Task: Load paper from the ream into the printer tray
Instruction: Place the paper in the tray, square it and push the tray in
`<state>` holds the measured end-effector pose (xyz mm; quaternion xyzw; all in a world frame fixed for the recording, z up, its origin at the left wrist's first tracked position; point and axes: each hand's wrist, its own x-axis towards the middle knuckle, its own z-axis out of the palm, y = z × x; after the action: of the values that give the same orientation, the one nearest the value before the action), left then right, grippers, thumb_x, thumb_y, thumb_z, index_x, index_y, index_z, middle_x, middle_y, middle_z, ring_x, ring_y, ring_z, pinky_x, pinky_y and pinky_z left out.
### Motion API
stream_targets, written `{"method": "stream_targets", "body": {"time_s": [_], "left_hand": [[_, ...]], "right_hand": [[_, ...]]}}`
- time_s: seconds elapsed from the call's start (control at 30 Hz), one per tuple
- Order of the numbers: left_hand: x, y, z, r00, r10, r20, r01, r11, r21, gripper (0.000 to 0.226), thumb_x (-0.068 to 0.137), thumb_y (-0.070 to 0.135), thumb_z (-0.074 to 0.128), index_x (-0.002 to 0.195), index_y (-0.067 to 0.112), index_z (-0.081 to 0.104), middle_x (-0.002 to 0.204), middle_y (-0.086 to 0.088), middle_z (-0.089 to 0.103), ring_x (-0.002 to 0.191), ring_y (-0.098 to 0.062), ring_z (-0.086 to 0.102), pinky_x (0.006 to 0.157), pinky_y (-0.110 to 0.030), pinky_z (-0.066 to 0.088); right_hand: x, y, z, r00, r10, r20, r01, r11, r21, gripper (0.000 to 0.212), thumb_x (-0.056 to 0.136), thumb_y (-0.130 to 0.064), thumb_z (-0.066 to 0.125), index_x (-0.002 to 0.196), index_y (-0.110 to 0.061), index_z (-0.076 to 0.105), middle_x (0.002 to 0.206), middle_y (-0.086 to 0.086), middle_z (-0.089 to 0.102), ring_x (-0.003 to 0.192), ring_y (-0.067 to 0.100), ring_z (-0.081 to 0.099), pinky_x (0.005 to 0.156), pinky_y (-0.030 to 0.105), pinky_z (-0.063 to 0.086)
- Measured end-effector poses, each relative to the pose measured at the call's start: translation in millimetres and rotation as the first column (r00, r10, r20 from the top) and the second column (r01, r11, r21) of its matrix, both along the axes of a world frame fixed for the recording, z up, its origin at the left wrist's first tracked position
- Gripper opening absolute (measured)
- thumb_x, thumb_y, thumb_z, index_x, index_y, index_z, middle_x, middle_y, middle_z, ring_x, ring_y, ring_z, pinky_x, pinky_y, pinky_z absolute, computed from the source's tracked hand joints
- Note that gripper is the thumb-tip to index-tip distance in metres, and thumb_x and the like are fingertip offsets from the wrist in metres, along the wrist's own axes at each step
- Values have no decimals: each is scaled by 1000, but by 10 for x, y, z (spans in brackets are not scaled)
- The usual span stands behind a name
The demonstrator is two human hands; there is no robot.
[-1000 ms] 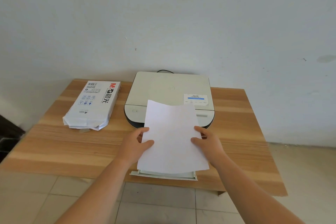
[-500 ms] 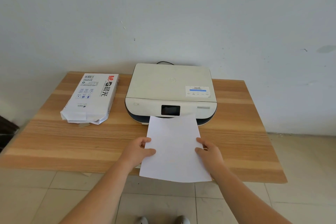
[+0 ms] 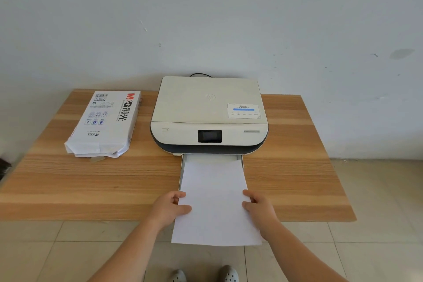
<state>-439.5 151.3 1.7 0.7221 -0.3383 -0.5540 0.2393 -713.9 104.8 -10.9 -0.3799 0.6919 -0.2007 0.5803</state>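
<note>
Hands grip a white paper stack by its side edges: left hand, right hand. Its far end lies over the open tray beneath the printer; ream sits left.

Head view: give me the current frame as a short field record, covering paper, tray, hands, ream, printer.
paper: white sheet stack, far edge over the tray, near end overhanging the table edge
tray: pulled-out white printer tray, open at the printer's front
left hand: gripping the paper's left edge
right hand: gripping the paper's right edge
ream: white printed paper ream wrapper, near end torn open, left of the printer
printer: cream flatbed printer, lid closed, dark screen
surface: wooden table
</note>
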Motion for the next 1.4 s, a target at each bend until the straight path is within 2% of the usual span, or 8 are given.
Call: {"method": "stream_targets", "body": {"time_s": [0.13, 0.47, 0.6, 0.83, 1.0, 1.17, 1.3, 1.4], "left_hand": [[-11, 39, -62, 1000, 7, -3, -7, 999, 36, 49, 73, 10, 81, 117, 21, 61, 116, -7, 56, 100, -14, 58, 72, -20, 45], [-45, 64, -103, 999, 30, -45, -25, 994, 110, 45, 77, 5, 75, 116, 20, 58, 109, -2, 53, 89, -8, 56, 61, -19, 44], [-77, 36, -119, 998, 54, -39, -49, 991, 122, 44, 78, 4, 74, 116, 20, 58, 112, -4, 52, 89, -10, 56, 62, -22, 45], [-105, -88, -194, 990, 127, 55, -133, 983, 123, 38, 82, 4, 65, 118, 15, 59, 114, -7, 54, 93, -20, 57, 70, -28, 47], [-101, -166, -296, 974, 207, 89, -216, 971, 106, 36, 83, -2, 58, 118, 7, 59, 108, -9, 59, 94, -25, 58, 79, -33, 48], [-88, -267, -325, 949, 292, 116, -301, 950, 78, 29, 83, 0, 52, 110, 9, 60, 94, -4, 61, 83, -23, 60, 67, -29, 48], [-59, -367, -354, 947, 304, 103, -314, 944, 103, 28, 81, 0, 51, 105, 14, 58, 99, -7, 63, 87, -30, 64, 73, -36, 53], [-34, -454, -403, 938, 327, 115, -340, 933, 121, 30, 78, -2, 50, 101, 14, 60, 99, -10, 64, 89, -32, 65, 72, -38, 54]], "right_hand": [[-11, -3, -91, 999, 26, -32, -25, 999, 35, 43, 89, -6, 56, 129, -19, 59, 121, 3, 59, 94, 20, 64, 84, 35, 54], [-9, 44, -207, 999, -31, -15, 32, 991, 131, 42, 90, -4, 54, 128, -21, 58, 130, 6, 55, 90, 24, 67, 76, 35, 58], [-4, -9, -224, 998, -62, -18, 64, 987, 145, 42, 88, -5, 54, 127, -20, 59, 125, 7, 58, 90, 27, 67, 85, 45, 58], [45, -126, -218, 996, -80, -31, 84, 986, 144, 41, 87, -6, 56, 125, -21, 60, 123, 7, 60, 90, 28, 67, 87, 45, 56], [61, -233, -258, 992, -118, -54, 126, 977, 171, 34, 88, -12, 58, 121, -22, 62, 103, 11, 70, 91, 33, 68, 89, 48, 55], [130, -348, -236, 992, -113, -64, 122, 980, 157, 41, 91, -5, 42, 124, -21, 59, 97, 2, 64, 72, 22, 53, 63, 31, 46], [189, -475, -242, 989, -124, -86, 135, 979, 150, 43, 91, -3, 38, 124, -21, 59, 102, 3, 62, 68, 20, 50, 59, 28, 41], [225, -547, -226, 987, -134, -94, 148, 976, 159, 43, 91, -2, 37, 122, -22, 59, 83, 0, 57, 60, 17, 45, 52, 26, 37]]}}
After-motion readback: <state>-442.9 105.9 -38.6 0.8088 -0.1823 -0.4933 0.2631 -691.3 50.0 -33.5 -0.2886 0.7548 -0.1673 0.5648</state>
